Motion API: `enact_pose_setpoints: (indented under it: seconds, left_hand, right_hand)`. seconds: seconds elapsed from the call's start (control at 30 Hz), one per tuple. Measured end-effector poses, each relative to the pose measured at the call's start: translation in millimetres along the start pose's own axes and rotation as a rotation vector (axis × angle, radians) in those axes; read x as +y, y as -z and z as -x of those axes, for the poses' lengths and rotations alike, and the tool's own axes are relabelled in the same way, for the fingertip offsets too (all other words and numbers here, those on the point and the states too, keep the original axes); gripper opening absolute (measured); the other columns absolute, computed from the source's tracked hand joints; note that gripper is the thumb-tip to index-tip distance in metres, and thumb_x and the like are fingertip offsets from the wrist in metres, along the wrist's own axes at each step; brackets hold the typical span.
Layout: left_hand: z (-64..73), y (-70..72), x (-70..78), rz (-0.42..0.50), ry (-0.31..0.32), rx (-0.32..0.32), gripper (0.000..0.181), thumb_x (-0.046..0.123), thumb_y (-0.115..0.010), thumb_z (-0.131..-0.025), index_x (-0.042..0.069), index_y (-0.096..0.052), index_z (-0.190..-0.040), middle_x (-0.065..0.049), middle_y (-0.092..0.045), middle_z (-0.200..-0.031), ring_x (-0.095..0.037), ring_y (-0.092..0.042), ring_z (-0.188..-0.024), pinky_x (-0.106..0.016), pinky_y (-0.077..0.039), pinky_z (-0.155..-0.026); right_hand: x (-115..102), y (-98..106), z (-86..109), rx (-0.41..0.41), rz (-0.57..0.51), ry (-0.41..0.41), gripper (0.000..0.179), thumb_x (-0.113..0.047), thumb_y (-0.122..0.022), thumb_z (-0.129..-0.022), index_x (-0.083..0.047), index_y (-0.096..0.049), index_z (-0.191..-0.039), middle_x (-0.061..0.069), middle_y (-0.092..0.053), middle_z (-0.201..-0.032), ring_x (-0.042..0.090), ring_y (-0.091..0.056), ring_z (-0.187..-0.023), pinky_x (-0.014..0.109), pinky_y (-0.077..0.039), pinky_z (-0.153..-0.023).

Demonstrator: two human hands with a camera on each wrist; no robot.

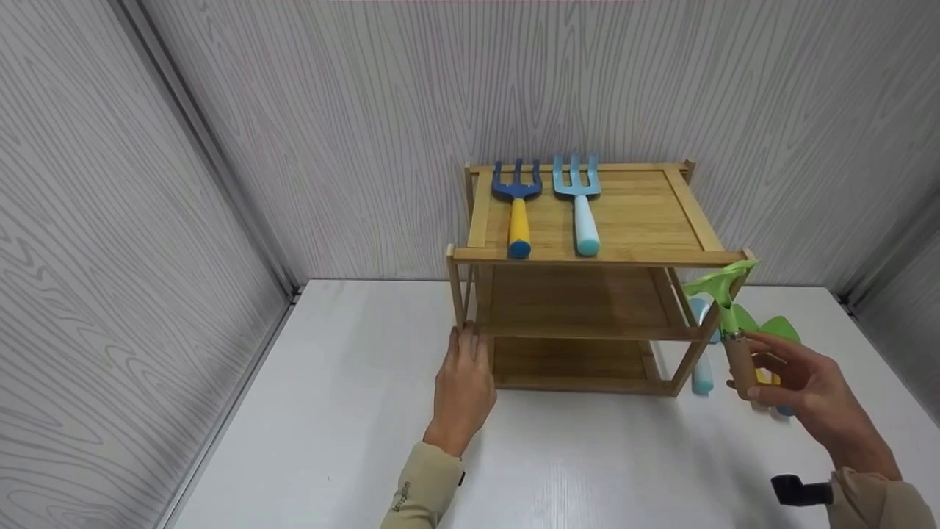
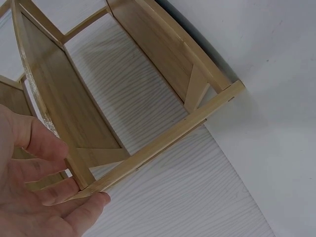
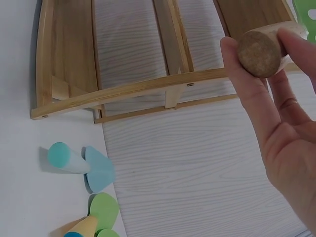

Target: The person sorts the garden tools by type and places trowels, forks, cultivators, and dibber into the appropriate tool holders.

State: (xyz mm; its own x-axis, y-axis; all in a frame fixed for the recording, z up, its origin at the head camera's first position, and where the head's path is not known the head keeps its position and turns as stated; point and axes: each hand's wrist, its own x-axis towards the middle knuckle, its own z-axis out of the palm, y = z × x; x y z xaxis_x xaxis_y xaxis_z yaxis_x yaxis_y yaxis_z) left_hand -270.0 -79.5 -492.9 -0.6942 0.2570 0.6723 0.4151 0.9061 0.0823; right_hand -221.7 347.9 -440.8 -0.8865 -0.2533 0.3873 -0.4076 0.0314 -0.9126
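Observation:
A three-tier wooden shelf rack stands on the white table. My left hand grips its left front post near the middle tier; the left wrist view shows fingers and thumb around that corner. In my right hand is a green hand fork, pinched by its wooden handle and tilted head up at the rack's right front corner. The head overlaps the rack's corner in the head view. On the top tier lie a navy fork with a yellow handle and a light blue fork, tines toward the back.
Right of the rack, a light blue trowel lies on the table. Beside it are green-bladed tools, one with a yellow handle, partly hidden by my right hand in the head view. Grey wood-patterned panels rise behind and at both sides.

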Motion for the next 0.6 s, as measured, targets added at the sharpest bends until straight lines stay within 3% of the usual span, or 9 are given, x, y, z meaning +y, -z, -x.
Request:
enact_pose_setpoints:
  seconds: [0.6]
  left_hand:
    - [0.6,1.4,0.8,-0.022,0.008,-0.023,0.045,-0.007,-0.072,-0.085,-0.013,-0.057,-0.128,-0.029,-0.052,-0.132,-0.047,-0.055,-0.123,-0.042,-0.053,-0.098]
  right_hand:
    - [-23.3,-18.9,-19.4,0.057,0.232,-0.05,0.072,0.024,-0.067,-0.081,-0.001,-0.051,-0.146,-0.002,-0.066,-0.116,0.01,-0.065,-0.1,0.022,-0.058,-0.076]
